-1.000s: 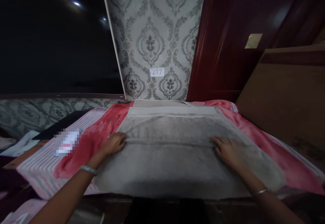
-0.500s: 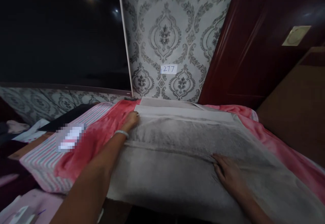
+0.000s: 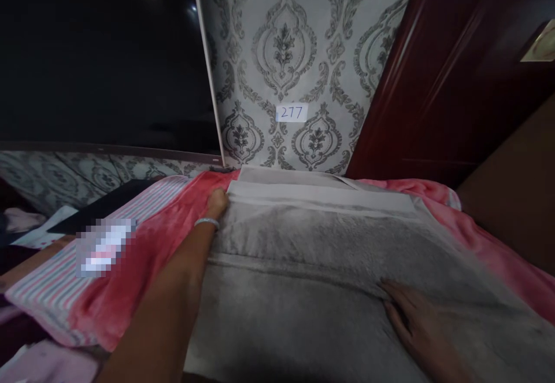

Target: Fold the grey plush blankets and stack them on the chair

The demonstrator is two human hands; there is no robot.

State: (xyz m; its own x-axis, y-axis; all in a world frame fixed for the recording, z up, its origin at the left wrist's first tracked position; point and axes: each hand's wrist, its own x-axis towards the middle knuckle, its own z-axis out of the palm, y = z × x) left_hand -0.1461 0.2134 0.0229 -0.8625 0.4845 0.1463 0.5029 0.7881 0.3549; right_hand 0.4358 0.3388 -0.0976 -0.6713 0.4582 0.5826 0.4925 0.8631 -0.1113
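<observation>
I have the grey cloth [image 3: 295,308] spread in front of me, below the wall, over a soft red blanket [image 3: 143,244] that shows at both sides. The cloth looks plush and brushed, with darker streaks in its nap, a raised crease running across it, and a smooth, flat pale band [image 3: 321,194] near its far edge. My left hand [image 3: 218,202] is curled narrow around the cloth's far left corner; a pale bracelet [image 3: 207,222] rings that wrist. My right hand [image 3: 410,316] rests on the crease, thumb set wide of the fingers; I cannot tell whether the fingertips pinch any fabric.

Left of the blanket lies a striped cloth [image 3: 45,283]. Behind, I see scroll-patterned wallpaper [image 3: 284,50], a glossy black screen [image 3: 99,65] and polished dark red wood [image 3: 437,82]. The flat brown panel [image 3: 515,198] at right may be a box's side; its inside is hidden from me.
</observation>
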